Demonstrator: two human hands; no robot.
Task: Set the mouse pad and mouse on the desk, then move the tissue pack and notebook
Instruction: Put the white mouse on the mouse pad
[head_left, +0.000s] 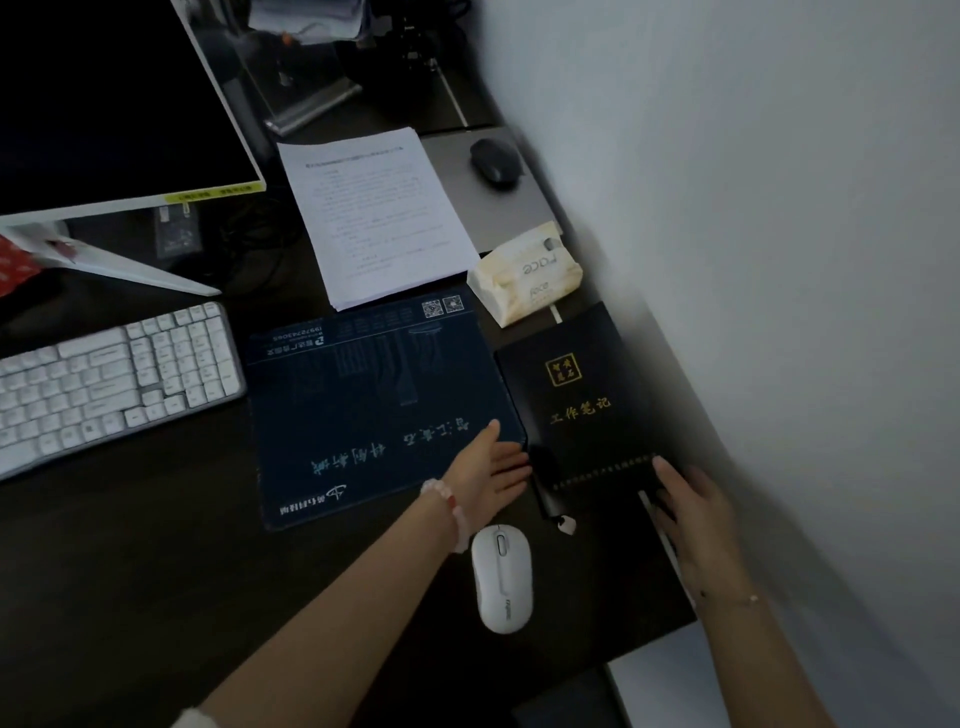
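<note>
A dark blue mouse pad (374, 405) with white print lies flat on the dark desk (130, 571), right of the keyboard. My left hand (493, 462) rests open on its near right corner, fingers spread and touching the pad's edge. A white mouse (502, 578) sits on the desk just below that hand, off the pad. A black notebook (582, 400) with gold characters lies to the right of the pad. My right hand (691, 514) lies open at the notebook's near right corner, fingertips touching it. A cream tissue pack (524, 273) stands beyond the notebook.
A white keyboard (109, 379) sits left, under a white monitor (104, 104). A stack of printed papers (374, 218) lies behind the pad. A grey pad (498, 208) with a black mouse (496, 162) is at the back. A white wall (779, 260) bounds the right side.
</note>
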